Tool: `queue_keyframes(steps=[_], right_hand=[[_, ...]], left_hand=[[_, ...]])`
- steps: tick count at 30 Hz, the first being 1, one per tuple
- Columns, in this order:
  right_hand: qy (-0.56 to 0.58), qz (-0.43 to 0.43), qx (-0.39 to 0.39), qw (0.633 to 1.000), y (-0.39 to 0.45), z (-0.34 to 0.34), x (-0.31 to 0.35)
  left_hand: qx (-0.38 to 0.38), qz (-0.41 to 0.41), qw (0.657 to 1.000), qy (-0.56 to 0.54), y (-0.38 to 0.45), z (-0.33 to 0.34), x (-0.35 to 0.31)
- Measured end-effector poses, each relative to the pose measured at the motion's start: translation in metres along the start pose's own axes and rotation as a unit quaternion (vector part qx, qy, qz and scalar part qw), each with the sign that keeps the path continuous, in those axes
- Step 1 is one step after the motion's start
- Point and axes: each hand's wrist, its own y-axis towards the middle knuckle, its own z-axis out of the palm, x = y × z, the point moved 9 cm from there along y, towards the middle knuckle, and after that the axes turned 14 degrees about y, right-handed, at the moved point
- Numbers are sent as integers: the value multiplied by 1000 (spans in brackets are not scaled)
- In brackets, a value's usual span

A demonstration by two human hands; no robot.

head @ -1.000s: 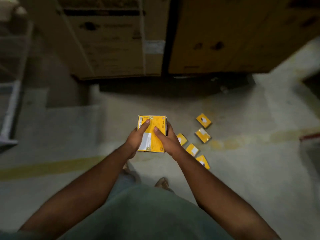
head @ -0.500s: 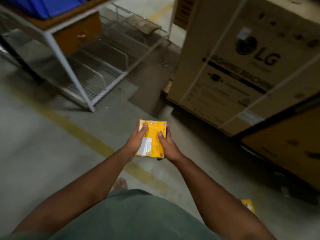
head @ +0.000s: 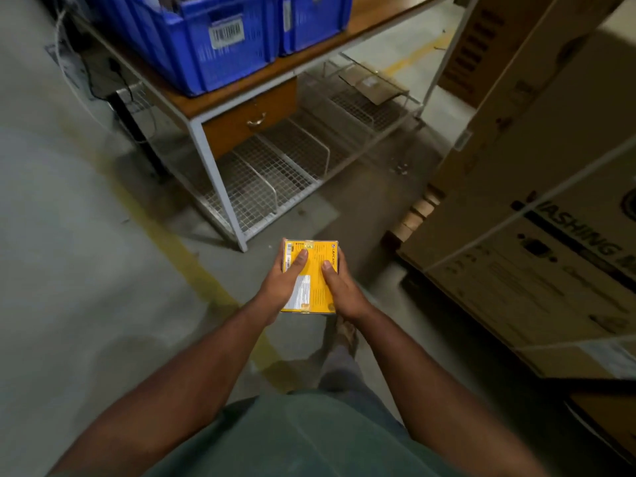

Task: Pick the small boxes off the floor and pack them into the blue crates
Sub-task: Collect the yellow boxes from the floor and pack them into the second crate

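Note:
I hold a stack of small yellow boxes flat in front of my waist, white label facing up. My left hand grips its left side with the thumb across the top. My right hand grips the right side, thumb on top as well. Two blue crates stand side by side on a wooden-topped table ahead: a large one with a barcode label, and a second one to its right. What lies inside the crates is hidden from this angle.
The table has a white metal frame, a drawer and a wire-mesh shelf below. Big cardboard appliance cartons stand close on the right. A yellow line crosses the concrete floor. Cables hang at the left.
My view has swung from the floor with the loose yellow boxes round to the table, and the blue crates have come into sight. Both hands keep the same hold on the stack.

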Motion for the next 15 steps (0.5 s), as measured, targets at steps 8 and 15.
queue_keyframes(steps=[8, 15], right_hand=[[27, -51, 75, 996, 160, -24, 151], [-35, -137, 128, 982, 269, 9, 318]], left_hand=[[-93, 45, 995, -10, 131, -7, -145], [-162, 154, 970, -93, 202, -55, -310]])
